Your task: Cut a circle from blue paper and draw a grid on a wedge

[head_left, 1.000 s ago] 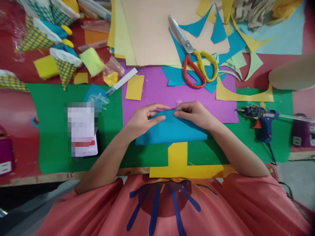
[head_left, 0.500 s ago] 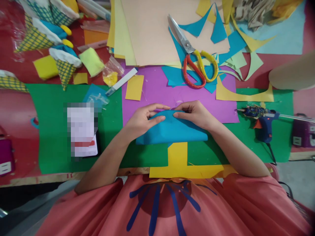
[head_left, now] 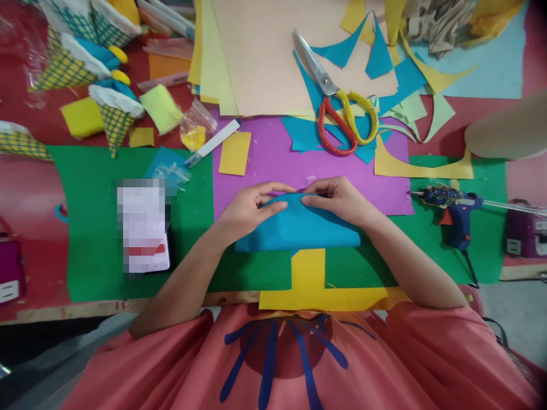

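Observation:
A blue foam or felt sheet [head_left: 299, 228], bent over into a half-round shape, is held between my two hands over the green mat. My left hand [head_left: 252, 208] pinches its upper left edge, thumb on the near face and fingers behind. On the upper right edge, my right hand [head_left: 335, 199] grips it the same way, thumb in front. The fingertips of both hands are close together at the top of the curve, and some are hidden behind the sheet. Below it lies a yellow strip [head_left: 308, 267] that meets a longer yellow piece at the table edge.
Scissors [head_left: 329, 91] with red and yellow handles rest on sheets and blue scraps beyond my hands. A blue glue gun [head_left: 459, 219] lies at right, a phone [head_left: 147, 228] at left. Small checked cones [head_left: 115, 117] and a white-handled cutter [head_left: 213, 142] are at upper left.
Both hands keep the same hold on the blue sheet. Only a very slight shift of the whole view shows.

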Motion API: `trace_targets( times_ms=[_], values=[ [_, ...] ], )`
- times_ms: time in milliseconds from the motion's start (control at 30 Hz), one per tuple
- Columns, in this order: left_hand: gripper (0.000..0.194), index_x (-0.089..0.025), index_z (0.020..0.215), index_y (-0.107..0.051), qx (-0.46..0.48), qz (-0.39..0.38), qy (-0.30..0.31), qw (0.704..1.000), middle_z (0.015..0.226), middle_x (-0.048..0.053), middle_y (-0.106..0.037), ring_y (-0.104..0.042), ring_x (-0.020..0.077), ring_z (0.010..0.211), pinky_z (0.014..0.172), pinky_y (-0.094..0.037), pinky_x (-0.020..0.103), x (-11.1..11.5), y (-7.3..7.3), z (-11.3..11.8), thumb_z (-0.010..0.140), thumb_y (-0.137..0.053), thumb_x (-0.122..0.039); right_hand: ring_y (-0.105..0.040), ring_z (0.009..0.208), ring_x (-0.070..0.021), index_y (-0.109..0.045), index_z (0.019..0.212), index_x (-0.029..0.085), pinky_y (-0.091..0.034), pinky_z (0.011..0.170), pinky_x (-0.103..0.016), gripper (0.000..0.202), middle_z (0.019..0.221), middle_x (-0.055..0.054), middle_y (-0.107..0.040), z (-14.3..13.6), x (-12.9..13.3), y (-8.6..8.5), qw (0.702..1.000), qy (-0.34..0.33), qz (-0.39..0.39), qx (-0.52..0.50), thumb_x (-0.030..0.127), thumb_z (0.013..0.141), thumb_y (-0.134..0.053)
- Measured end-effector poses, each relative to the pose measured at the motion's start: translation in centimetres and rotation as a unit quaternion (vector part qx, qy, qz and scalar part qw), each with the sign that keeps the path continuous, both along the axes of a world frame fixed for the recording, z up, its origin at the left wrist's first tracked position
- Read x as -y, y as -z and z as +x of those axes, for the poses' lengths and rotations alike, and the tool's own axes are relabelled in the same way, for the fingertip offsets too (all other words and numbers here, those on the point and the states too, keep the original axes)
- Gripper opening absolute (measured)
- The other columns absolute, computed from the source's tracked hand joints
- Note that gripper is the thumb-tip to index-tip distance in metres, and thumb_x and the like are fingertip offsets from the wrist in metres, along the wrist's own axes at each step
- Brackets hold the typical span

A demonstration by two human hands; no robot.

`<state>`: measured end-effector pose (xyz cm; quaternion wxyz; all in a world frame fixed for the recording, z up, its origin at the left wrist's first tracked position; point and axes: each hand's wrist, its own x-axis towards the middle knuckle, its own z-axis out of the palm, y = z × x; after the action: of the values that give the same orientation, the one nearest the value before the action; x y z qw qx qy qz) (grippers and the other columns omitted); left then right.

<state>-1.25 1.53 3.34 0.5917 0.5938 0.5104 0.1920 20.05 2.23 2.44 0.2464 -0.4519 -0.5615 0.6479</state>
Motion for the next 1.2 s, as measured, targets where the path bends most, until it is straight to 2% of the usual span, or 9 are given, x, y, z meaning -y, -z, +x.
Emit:
trace_targets(
  times_ms=[133, 233, 433, 567, 833, 1100, 1200],
  values=[
    [0.033, -0.023, 0.104, -0.070, -0.010, -0.006, 0.006, 1.000, 0.089, 0.003, -0.072, -0.065, 0.0157, 0.079, 0.066, -0.051, 0.023, 0.06, 0.05, 0.04, 0.077, -0.063, -0.039, -0.058, 0.073, -0.0126, -0.069, 0.078, 0.015, -0.045, 0.068, -0.026, 0.021, 0.077, -0.001, -0.067, 0.00, -0.04, 0.06, 1.000, 0.004, -0.007, -0.013, 0.035, 0.073, -0.071],
    [0.032, -0.022, 0.104, -0.069, -0.012, -0.011, 0.007, 1.000, 0.085, 0.003, -0.071, -0.065, 0.0156, 0.077, 0.066, -0.051, 0.023, 0.13, -0.04, 0.08, 0.078, -0.063, -0.040, -0.057, 0.072, -0.0125, -0.068, 0.077, 0.015, -0.045, 0.067, -0.026, 0.023, 0.076, -0.001, -0.065, -0.01, -0.09, 0.14, 1.000, -0.001, -0.005, -0.014, 0.038, 0.072, -0.072],
    [0.033, -0.021, 0.106, -0.070, 0.020, -0.023, 0.019, 0.999, 0.099, 0.003, -0.072, -0.065, 0.0131, 0.076, 0.060, -0.046, 0.019, 0.16, 0.13, 0.16, 0.078, -0.063, -0.037, -0.051, 0.066, -0.0098, -0.066, 0.076, 0.014, -0.039, 0.061, -0.025, 0.028, 0.070, 0.001, -0.059, -0.12, -0.06, 0.19, 1.000, -0.010, 0.002, -0.022, 0.042, 0.074, -0.071],
    [0.034, -0.021, 0.107, -0.070, 0.021, -0.025, 0.022, 0.999, 0.098, 0.003, -0.073, -0.062, 0.0110, 0.071, 0.054, -0.042, 0.017, 0.14, 0.16, 0.22, 0.078, -0.062, -0.038, -0.050, 0.066, -0.0096, -0.066, 0.076, 0.014, -0.038, 0.060, -0.024, 0.029, 0.069, 0.001, -0.058, -0.12, 0.00, 0.24, 1.000, -0.009, 0.006, -0.023, 0.042, 0.074, -0.072],
    [0.033, -0.020, 0.107, -0.070, 0.023, -0.035, 0.024, 0.999, 0.079, 0.000, -0.068, -0.047, 0.0071, 0.053, 0.045, -0.031, 0.017, 0.14, -0.06, 0.16, 0.079, -0.061, -0.037, -0.051, 0.066, -0.0103, -0.066, 0.076, 0.014, -0.038, 0.060, -0.025, 0.029, 0.070, 0.001, -0.059, -0.03, 0.02, 0.19, 1.000, -0.010, 0.004, -0.012, 0.043, 0.075, -0.070],
    [0.031, -0.019, 0.104, -0.071, 0.048, -0.029, 0.024, 0.998, 0.066, -0.003, -0.060, -0.044, 0.0070, 0.053, 0.046, -0.029, 0.017, 0.22, 0.31, 0.08, 0.081, -0.063, -0.037, -0.049, 0.064, -0.0098, -0.066, 0.075, 0.013, -0.037, 0.058, -0.025, 0.023, 0.068, 0.001, -0.059, -0.10, 0.00, 0.23, 1.000, -0.014, 0.007, -0.014, 0.036, 0.076, -0.068],
    [0.036, -0.019, 0.110, -0.069, 0.046, -0.033, 0.003, 0.998, 0.065, -0.003, -0.060, -0.042, 0.0068, 0.049, 0.044, -0.029, 0.018, 0.20, 0.07, -0.05, 0.077, -0.067, -0.036, -0.048, 0.062, -0.0092, -0.066, 0.073, 0.013, -0.037, 0.058, -0.025, 0.021, 0.065, 0.002, -0.057, -0.11, 0.04, 0.03, 1.000, 0.007, 0.011, -0.020, 0.034, 0.075, -0.068]
  ],
)
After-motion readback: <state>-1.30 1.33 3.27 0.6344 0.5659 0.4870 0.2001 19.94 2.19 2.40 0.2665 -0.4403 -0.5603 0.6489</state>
